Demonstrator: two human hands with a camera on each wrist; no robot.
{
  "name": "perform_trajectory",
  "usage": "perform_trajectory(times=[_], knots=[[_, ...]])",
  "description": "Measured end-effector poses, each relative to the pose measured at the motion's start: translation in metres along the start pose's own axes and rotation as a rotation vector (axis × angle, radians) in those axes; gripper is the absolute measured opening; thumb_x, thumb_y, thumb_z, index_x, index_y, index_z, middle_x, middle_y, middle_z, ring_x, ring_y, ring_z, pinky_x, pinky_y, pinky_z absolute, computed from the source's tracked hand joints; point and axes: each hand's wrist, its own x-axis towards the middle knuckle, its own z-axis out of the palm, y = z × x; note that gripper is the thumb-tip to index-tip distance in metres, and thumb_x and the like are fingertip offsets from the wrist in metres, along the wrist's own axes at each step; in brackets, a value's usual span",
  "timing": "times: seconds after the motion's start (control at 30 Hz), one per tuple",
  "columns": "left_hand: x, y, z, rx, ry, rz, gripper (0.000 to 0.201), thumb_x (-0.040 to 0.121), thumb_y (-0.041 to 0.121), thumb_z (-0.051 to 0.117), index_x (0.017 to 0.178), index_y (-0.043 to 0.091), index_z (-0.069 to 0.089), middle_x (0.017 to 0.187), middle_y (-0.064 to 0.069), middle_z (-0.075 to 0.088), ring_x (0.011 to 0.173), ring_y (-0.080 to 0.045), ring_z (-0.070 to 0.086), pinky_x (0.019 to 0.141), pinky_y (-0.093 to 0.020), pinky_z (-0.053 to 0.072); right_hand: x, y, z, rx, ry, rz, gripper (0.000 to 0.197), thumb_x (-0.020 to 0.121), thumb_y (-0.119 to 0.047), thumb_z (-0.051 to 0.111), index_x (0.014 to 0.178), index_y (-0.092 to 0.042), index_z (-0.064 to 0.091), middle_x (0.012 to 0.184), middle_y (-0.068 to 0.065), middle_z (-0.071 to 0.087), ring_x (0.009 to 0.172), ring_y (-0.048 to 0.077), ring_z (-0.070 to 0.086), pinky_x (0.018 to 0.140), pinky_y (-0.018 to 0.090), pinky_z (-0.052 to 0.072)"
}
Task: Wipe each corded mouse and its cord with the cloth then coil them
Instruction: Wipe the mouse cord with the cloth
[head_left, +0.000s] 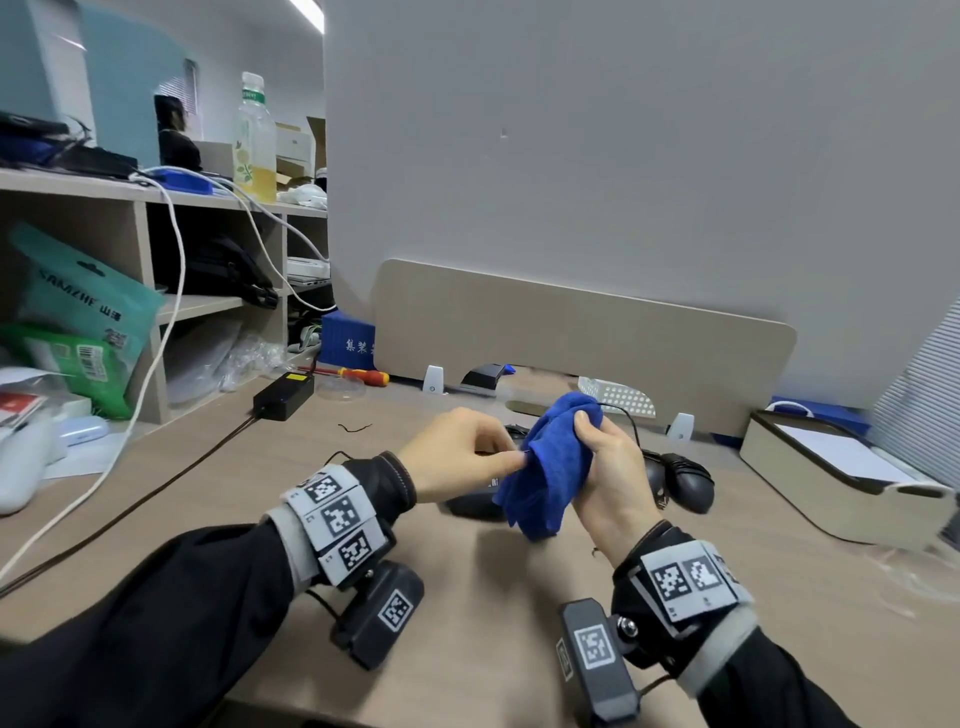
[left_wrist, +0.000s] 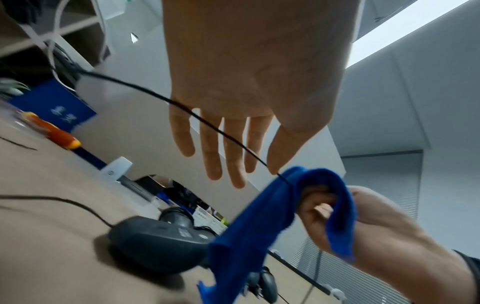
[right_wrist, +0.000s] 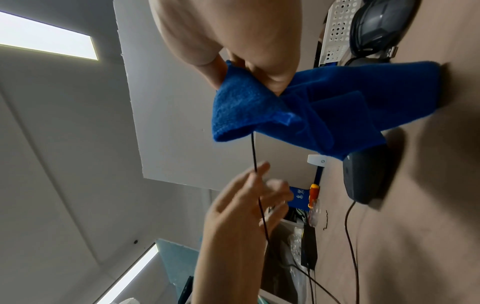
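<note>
My right hand (head_left: 587, 431) grips a bunched blue cloth (head_left: 556, 467) held up over the desk, wrapped round a thin black cord (left_wrist: 207, 123). My left hand (head_left: 519, 456) pinches that cord right at the cloth's edge, the other fingers fairly straight (left_wrist: 233, 164). In the right wrist view the cord (right_wrist: 254, 152) runs from the cloth (right_wrist: 324, 102) down through the left hand (right_wrist: 257, 174). A black mouse (head_left: 470, 504) lies on the desk under the cloth, its cord trailing left. A second black mouse (head_left: 688, 480) with bundled cord lies to the right.
A white box (head_left: 831, 467) stands at the right. A black power adapter (head_left: 283, 395), a red and yellow screwdriver (head_left: 363, 374) and a perforated white tray (head_left: 618, 397) lie along the beige partition board (head_left: 571, 332). Cluttered shelves (head_left: 145, 291) fill the left.
</note>
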Motion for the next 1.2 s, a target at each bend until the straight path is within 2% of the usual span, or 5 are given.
perform_trajectory(times=[0.13,0.5,0.83,1.03,1.2], knots=[[0.004,0.001,0.014,-0.025,0.103,0.066,0.036,0.093,0.025,0.063,0.059,0.014,0.061,0.052,0.001,0.053,0.053,-0.010,0.040,0.056,-0.029,0.037,0.000,0.004,0.000,0.043,0.064,0.042,0.018,0.103,-0.008,0.046,0.103,-0.001,0.062,0.088,0.015,0.067,0.076,0.027,0.066,0.070,0.038,0.057],[-0.011,-0.047,-0.025,0.056,0.172,-0.025,0.033,0.092,0.033,0.067,0.062,0.019,0.070,0.054,0.000,0.058,0.053,-0.011,0.045,0.057,-0.030,0.037,0.017,-0.020,-0.024,0.124,0.170,0.044,0.015,0.103,-0.010,0.048,0.100,-0.008,0.062,0.093,0.011,0.065,0.078,0.025,0.063,0.075,0.038,0.052],[-0.004,-0.004,0.000,0.202,-0.046,-0.093,0.020,0.096,0.032,0.057,0.112,0.023,0.064,0.091,0.004,0.073,0.079,-0.012,0.063,0.072,-0.026,0.048,0.012,0.001,-0.014,0.092,0.159,0.010,0.020,0.104,-0.012,0.046,0.111,-0.003,0.062,0.093,0.015,0.066,0.084,0.029,0.064,0.078,0.039,0.055],[0.008,0.015,0.035,0.149,0.036,-0.031,0.024,0.095,0.010,0.054,0.079,-0.002,0.066,0.063,0.003,0.053,0.058,-0.007,0.044,0.059,-0.026,0.031,0.009,0.009,-0.010,0.071,0.193,0.041,0.018,0.103,-0.013,0.048,0.100,-0.005,0.064,0.087,0.012,0.067,0.076,0.024,0.066,0.065,0.034,0.054],[-0.001,0.013,0.024,0.399,0.046,0.024,0.027,0.097,0.017,0.053,0.071,0.014,0.056,0.063,0.005,0.045,0.066,-0.021,0.040,0.060,-0.032,0.026,0.011,0.004,-0.022,0.063,0.213,0.064,0.014,0.100,-0.006,0.052,0.103,-0.005,0.065,0.094,0.012,0.068,0.083,0.025,0.066,0.071,0.035,0.055]])
